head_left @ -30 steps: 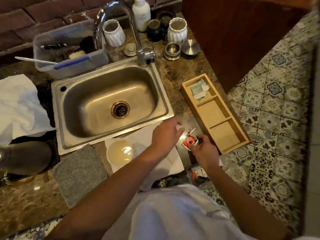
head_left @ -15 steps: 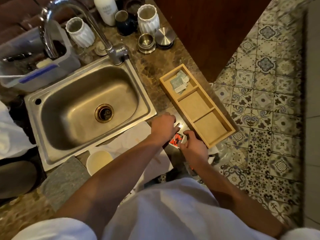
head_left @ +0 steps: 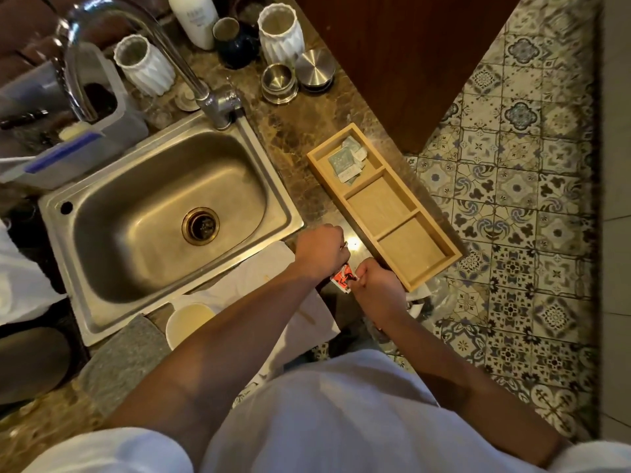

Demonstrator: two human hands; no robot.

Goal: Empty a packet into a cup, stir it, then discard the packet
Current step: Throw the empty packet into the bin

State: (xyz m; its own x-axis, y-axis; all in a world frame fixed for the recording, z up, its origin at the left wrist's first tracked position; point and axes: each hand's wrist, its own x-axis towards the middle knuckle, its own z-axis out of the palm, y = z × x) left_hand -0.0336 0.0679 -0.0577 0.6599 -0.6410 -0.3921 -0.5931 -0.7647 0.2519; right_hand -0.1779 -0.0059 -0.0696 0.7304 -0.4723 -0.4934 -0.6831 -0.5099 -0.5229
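The red-and-white packet (head_left: 344, 278) is pinched between both hands: left hand (head_left: 321, 251) closed on its far end, right hand (head_left: 375, 282) on its near end. The cup (head_left: 190, 319) lies to the packet's left, beside the left forearm, so the left hand is judged nearer.

Steel sink (head_left: 102, 213) sits bare, drain (head_left: 200, 226) at its centre, curved tap (head_left: 136, 46) arching over it. Behind, two white ribbed vases (head_left: 145, 64) (head_left: 280, 32), a white bottle (head_left: 194, 17), a steel tin (head_left: 278, 82) beside its lid (head_left: 316, 68). Wooden tray (head_left: 362, 220), sachets (head_left: 346, 162) in the far compartment only. Grey mat (head_left: 123, 356) at the sink's near corner
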